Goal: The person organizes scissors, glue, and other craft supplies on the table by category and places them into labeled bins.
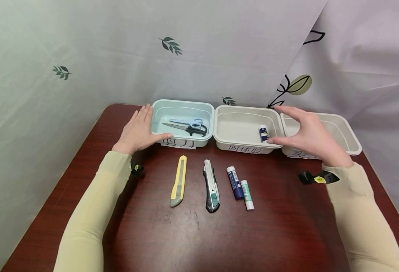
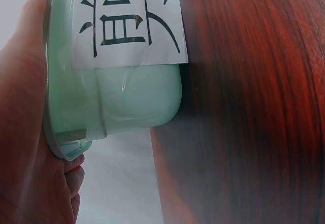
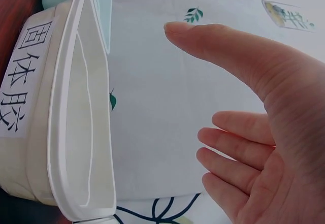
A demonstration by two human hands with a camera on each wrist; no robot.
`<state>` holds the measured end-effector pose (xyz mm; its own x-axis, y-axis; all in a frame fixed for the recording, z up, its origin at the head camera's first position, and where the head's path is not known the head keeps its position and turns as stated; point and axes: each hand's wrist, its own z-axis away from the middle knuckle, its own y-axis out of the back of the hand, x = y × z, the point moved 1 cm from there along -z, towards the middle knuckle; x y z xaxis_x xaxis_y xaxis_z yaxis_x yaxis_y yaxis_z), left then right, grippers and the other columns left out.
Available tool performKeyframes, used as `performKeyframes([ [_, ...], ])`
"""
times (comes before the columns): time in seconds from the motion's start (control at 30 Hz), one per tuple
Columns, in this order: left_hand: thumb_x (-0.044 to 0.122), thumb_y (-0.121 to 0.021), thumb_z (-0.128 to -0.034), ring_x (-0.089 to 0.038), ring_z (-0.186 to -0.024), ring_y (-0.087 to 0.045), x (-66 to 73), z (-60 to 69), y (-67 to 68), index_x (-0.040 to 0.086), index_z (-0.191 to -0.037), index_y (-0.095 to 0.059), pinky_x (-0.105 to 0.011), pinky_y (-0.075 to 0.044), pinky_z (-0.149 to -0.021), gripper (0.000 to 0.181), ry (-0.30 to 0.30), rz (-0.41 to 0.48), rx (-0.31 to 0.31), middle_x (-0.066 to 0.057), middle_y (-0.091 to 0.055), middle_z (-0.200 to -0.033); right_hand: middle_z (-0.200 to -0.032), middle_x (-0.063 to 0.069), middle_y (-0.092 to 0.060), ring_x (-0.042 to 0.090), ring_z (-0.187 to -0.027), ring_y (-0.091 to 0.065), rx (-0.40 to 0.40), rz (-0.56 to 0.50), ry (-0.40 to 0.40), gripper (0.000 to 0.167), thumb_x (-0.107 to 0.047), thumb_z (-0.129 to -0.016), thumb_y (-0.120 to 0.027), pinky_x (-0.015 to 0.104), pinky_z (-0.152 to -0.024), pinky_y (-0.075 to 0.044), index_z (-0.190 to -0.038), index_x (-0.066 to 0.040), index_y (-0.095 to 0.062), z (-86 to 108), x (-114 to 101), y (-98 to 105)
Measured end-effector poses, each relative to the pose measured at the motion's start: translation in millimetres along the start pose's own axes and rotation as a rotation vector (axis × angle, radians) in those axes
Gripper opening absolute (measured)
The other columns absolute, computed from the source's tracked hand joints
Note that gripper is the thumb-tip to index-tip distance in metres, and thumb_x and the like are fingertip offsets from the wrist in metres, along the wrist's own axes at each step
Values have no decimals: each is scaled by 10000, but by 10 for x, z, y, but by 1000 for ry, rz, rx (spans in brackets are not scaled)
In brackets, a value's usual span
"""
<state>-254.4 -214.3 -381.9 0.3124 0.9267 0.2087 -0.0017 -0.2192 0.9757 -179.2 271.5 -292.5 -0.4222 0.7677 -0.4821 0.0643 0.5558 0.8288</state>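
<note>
My left hand (image 1: 138,128) rests along the left side of a light blue bin (image 1: 163,113), fingers straight and thumb over the front rim. Inside this bin lie scissors with light blue handles (image 1: 196,122) and scissors with black handles (image 1: 197,131). My right hand (image 1: 309,132) holds nothing; its thumb and fingers are spread over the adjoining edges of the middle and right bins. A blue glue stick (image 1: 263,133) is at the right end of the cream middle bin (image 1: 235,124). In the right wrist view the hand appears apart from that bin (image 3: 56,158).
A second cream bin (image 1: 339,132) stands at the right of the row. On the dark red table (image 1: 185,238) lie a yellow utility knife (image 1: 179,181), a grey-and-black utility knife (image 1: 212,187), a blue glue stick (image 1: 235,183) and a green-and-white glue stick (image 1: 247,195). Patterned cloth hangs behind.
</note>
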Motion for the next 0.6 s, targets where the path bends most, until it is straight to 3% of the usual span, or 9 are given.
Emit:
performKeyframes([
  [0.4, 847, -522, -829, -329, -1543, -49, -9, -5, -11, -50, -1606, -84, -405, 15, -1236, 1265, -2, -4, 4, -235, -88, -1668, -1440, 78, -575, 312, -1323, -506, -9, 21, 55, 917, -346, -692, -963, 521, -1056, -420, -1493, -168, -551, 58, -151, -45],
  [0.6, 846, -521, -831, -326, -1544, -49, -16, -10, -16, -48, -1607, -84, -403, 15, -1237, 1262, -1, -7, 5, -231, -90, -1669, -1407, 44, -595, 258, -1273, -541, -14, 11, 94, 956, -350, -672, -975, 405, -1009, -435, -1507, -199, -535, 84, -204, -79],
])
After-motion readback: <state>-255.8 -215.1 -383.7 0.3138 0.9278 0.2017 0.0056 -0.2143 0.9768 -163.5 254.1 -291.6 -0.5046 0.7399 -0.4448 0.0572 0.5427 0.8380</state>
